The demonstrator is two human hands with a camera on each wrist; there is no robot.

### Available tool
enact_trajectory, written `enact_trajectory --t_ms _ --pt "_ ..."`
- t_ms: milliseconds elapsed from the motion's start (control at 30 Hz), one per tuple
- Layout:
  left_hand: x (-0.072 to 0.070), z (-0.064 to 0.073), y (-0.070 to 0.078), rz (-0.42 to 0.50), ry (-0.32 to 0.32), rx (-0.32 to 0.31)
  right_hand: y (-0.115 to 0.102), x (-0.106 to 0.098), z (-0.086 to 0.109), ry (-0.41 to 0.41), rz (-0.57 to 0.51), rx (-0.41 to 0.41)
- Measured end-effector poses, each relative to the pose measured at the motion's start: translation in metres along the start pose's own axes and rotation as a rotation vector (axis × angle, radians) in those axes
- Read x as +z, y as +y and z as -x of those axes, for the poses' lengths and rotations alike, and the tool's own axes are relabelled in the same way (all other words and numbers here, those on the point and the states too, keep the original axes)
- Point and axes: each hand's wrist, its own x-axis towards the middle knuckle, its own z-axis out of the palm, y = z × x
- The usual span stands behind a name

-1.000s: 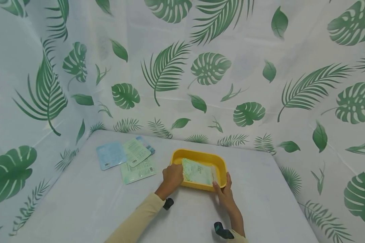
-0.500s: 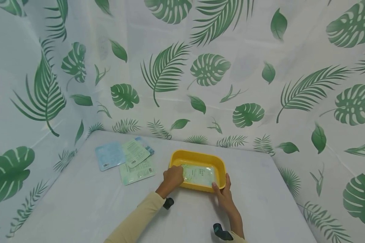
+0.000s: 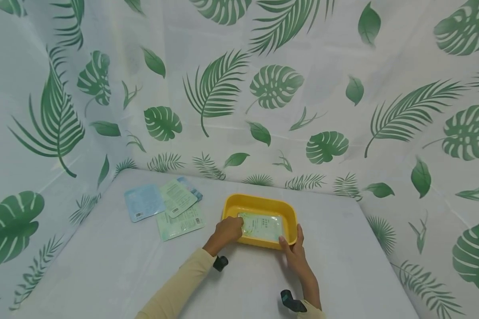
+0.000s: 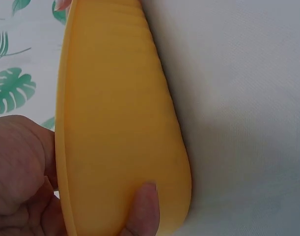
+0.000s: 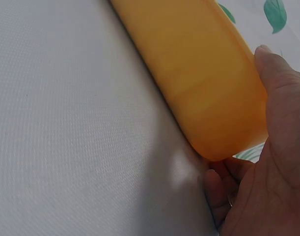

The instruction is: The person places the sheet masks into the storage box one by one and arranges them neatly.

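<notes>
A yellow plastic bin [image 3: 261,203] stands on the white table, and a pale green sheet-mask packet [image 3: 263,227] lies inside it, printed side up. My left hand [image 3: 228,231] grips the bin's front left corner. In the left wrist view, its thumb [image 4: 144,209] presses the outer wall while the other fingers bend over the rim. At the opposite end, my right hand [image 3: 297,257] holds the front right corner. The right wrist view shows its thumb [image 5: 272,66] at the rim and other fingers low, near the base.
Left of the bin lie several flat packets, partly overlapping: a light blue packet [image 3: 144,204], a green packet [image 3: 177,198], another green packet [image 3: 179,226] and a darker blue packet [image 3: 191,186] partly covered. Leaf-printed curtains [image 3: 231,93] enclose the table [image 3: 343,266].
The packet in the bin looked tilted up a second ago and now lies flat. Both hands have kept to the same corners, and the bin has barely shifted.
</notes>
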Motion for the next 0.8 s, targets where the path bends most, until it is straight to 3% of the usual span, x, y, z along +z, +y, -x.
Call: enact_trajectory --t_ms 567,800 --pt "-0.0014 -0.0079 -0.0013 -0.058 -0.079 0.048 -0.0005 -0.0024 -0.0016 -0.002 -0.028 -0.008" --pt "0.0002 -0.0027 -0.0035 -0.063 -0.024 0.076 -0.0009 -0.0006 -0.0004 -0.004 -0.019 0.015"
